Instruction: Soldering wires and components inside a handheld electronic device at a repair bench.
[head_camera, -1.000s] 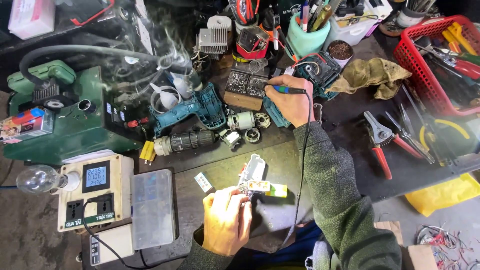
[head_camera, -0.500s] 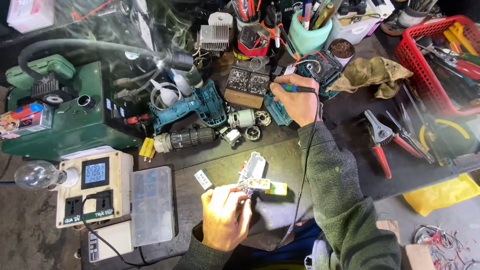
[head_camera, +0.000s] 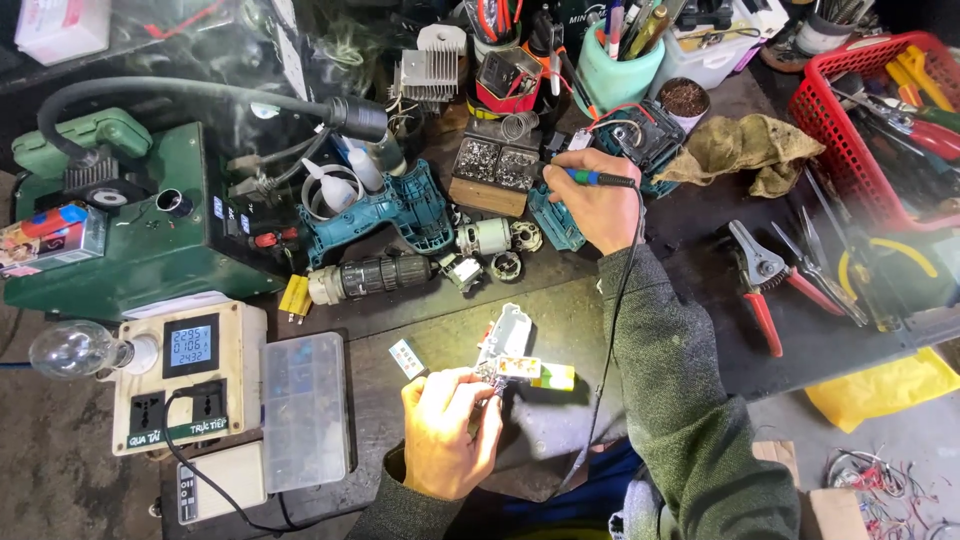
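1. The left hand had its fingers pinched shut on a small switch part, a pale piece with a label, held just above the bench.
2. The right hand was closed around a soldering iron with a green and blue grip; its tip pointed left toward a tray of metal bits and could not be seen clearly.
3. The iron's black cord ran down from the right hand along the grey sleeve.
4. A teal drill shell lay left of the right hand, with a dark chuck and gearbox just below it.
5. A small motor sat between the shell and the right hand.
6. Red-handled pliers lay right of the sleeve.
7. A clear box sat left of the left hand, beside a meter box with sockets and a bulb.
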